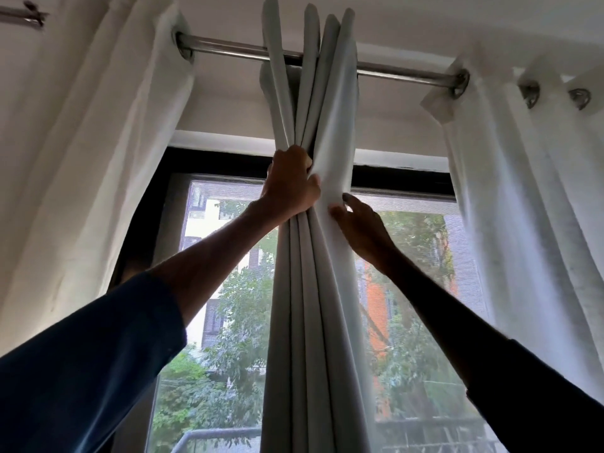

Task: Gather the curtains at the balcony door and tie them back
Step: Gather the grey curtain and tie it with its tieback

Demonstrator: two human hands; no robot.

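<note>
Where narrowest — curtain point(307, 289) (bunched) within left fingers point(299, 157)

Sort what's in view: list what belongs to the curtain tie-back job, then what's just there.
Job: grey curtain, gripped by the left hand and pinched at its edge by the right hand; white curtain on the left; white curtain on the right.
Just there: curtain rod; door frame; trees outside; balcony railing.

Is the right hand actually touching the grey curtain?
Touching. The head view shows the right hand pinching the outer fold of the grey curtain, just below where the left hand grips it.
</note>
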